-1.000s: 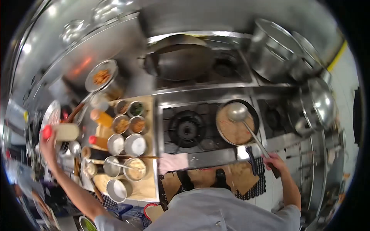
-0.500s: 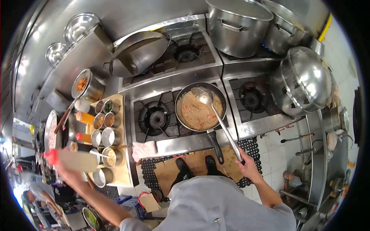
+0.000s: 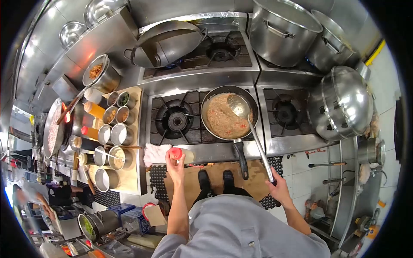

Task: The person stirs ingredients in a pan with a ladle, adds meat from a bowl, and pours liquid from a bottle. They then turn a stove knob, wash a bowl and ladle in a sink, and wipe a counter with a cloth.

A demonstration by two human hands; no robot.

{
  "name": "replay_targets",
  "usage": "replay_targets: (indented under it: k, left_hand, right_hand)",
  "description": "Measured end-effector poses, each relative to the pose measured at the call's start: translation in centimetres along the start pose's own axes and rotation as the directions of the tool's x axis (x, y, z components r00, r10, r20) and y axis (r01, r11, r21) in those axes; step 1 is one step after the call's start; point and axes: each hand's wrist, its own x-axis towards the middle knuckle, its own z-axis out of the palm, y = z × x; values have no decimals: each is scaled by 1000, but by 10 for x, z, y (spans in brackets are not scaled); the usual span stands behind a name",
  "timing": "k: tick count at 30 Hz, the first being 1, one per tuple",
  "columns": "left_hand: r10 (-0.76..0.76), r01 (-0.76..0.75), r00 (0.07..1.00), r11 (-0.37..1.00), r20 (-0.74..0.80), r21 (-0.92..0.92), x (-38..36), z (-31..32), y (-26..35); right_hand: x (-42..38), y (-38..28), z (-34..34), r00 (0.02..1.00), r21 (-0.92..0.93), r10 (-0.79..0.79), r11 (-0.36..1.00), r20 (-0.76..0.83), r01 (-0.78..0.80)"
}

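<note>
My left hand (image 3: 175, 168) grips a bottle (image 3: 187, 156) with a red cap, in front of the stove's front edge, beside a pinkish cloth (image 3: 155, 155). The fingers are at the red cap. My right hand (image 3: 278, 188) is closed round the handle of a long metal ladle (image 3: 260, 150). The ladle's bowl rests on the reddish-brown food (image 3: 223, 117) inside a black-handled frying pan (image 3: 206, 129), which stands on a burner of the stove (image 3: 193, 148).
Left of the stove, a board (image 3: 132, 172) carries several metal containers and sauce bottles. A wok (image 3: 170, 47) and large pots (image 3: 282, 38) stand at the back. A domed steamer (image 3: 344, 103) is at the right. Another person (image 3: 36, 193) is at the far left.
My left hand has come from over the containers at the left to the stove's front edge with the bottle. The ladle's bowl has shifted slightly within the pan. The view has turned a little.
</note>
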Motion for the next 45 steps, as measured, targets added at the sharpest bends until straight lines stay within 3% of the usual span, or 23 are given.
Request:
replay_targets:
  k: [3,6,8,10,12,13,14,16,17,18,20,21,22,24,26,28,35,45]
  left_hand:
    - [39,-39,999,997,-5,64,-9,6,-13]
    - [87,-87,996,993,1,83,-12,9,-23]
    - [121,-120,993,984,2,131,-13,9,-33]
    - [167,-165,986,970,6,179,-10,7,-49]
    - [97,-112,993,954,66,278,-4,3,-72]
    - [101,-113,993,954,58,278,-3,8,-66]
    - [107,-121,992,953,65,278,-2,10,-59]
    - [111,-129,991,940,76,317,1,18,-31]
    - [-11,-17,996,951,90,309,-4,27,12]
    - [2,-34,995,950,103,310,6,31,14]
    - [368,-459,888,747,276,481,21,30,23]
    - [381,-529,848,639,367,559,30,31,32]
    - [382,-535,845,632,375,561,33,40,56]
    - [197,-546,818,560,541,623,37,57,100]
    - [174,-587,790,493,588,643,46,71,110]
    - [62,-669,719,331,692,665,53,83,113]
    - [-67,-710,693,105,717,696,59,115,122]
    - [-178,-707,696,0,696,707,68,128,132]
  right_hand:
    - [-1,-10,-6,999,-35,36,999,11,-36]
    - [-6,-13,-8,964,65,265,962,13,-266]
    - [-6,-17,-9,960,106,281,954,10,-280]
    - [-6,-10,-11,975,17,222,975,17,-222]
    - [-5,-33,-13,959,112,279,953,54,-283]
    - [-6,-43,-14,935,194,336,916,109,-352]
    - [-7,-46,-12,937,202,333,915,104,-348]
    - [-4,-50,-10,941,406,304,850,146,-337]
    - [-2,-59,-14,927,419,316,828,202,-373]
    - [0,-62,-16,932,433,308,826,192,-362]
    - [-1,-64,-17,916,543,253,744,312,-390]
    - [-1,-65,-17,916,541,235,748,325,-384]
    - [-2,-67,-17,916,550,234,742,325,-384]
    - [-3,-73,-16,905,615,231,671,357,-414]
    - [-4,-78,-16,906,641,214,649,364,-411]
    - [-5,-79,-15,895,676,214,593,392,-438]
    - [-7,-82,-12,906,651,235,634,352,-418]
    - [-7,-73,-14,910,647,239,643,339,-410]
